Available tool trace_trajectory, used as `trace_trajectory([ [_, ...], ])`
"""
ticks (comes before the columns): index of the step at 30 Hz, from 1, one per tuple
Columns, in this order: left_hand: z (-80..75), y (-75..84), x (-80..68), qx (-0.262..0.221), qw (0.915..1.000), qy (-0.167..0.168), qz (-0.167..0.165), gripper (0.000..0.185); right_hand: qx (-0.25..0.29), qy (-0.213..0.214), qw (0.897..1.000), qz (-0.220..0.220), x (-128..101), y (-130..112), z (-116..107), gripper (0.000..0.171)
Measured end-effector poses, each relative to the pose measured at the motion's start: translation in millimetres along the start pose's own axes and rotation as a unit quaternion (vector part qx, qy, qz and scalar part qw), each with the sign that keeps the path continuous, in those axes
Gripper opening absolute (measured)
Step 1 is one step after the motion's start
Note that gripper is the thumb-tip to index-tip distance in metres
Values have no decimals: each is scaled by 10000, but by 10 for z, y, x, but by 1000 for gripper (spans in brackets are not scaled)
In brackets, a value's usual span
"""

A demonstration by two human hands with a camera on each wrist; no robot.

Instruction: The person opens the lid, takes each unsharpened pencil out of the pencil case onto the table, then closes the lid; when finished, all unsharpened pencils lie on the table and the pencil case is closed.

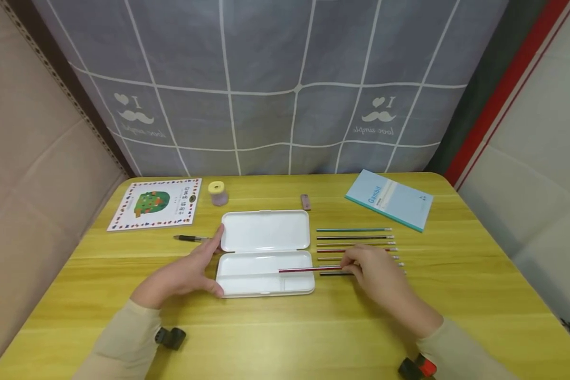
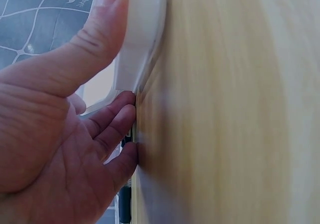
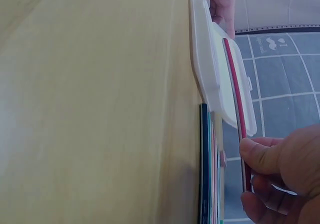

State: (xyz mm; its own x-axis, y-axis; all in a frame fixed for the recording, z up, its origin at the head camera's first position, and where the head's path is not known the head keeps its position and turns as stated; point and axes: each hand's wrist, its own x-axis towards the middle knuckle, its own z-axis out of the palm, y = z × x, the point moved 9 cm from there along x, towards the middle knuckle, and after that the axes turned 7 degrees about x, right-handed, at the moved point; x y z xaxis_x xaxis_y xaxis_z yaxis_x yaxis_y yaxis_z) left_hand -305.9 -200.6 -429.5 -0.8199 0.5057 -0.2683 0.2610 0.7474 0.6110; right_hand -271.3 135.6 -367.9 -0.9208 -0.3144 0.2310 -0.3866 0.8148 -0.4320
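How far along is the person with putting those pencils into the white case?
Barely begun. The white case lies open and looks empty. The left hand steadies its edge while the right hand pinches a red pencil over the tray. The row of pencils beside it remains on the table.

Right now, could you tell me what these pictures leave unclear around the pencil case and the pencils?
- Head view: right hand covers the near pencils' middles, so their count is uncertain.
- Head view: the print on the blue notebook is too small.
- Left wrist view: left hand hides most of the pencil case.
- Right wrist view: held pencil's rear end is hidden behind the fingers.
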Motion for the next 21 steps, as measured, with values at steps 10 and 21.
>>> trace_trajectory([
  [10, -19, 21, -16, 54, 9999, 42, 79, 148, 71, -121, 9997, 195, -230, 283, -125, 19],
  [21, -20, 16, -28, 178, 9998, 45, 23, 148, 55, -113, 9994, 326, -341, 443, -230, 21],
])
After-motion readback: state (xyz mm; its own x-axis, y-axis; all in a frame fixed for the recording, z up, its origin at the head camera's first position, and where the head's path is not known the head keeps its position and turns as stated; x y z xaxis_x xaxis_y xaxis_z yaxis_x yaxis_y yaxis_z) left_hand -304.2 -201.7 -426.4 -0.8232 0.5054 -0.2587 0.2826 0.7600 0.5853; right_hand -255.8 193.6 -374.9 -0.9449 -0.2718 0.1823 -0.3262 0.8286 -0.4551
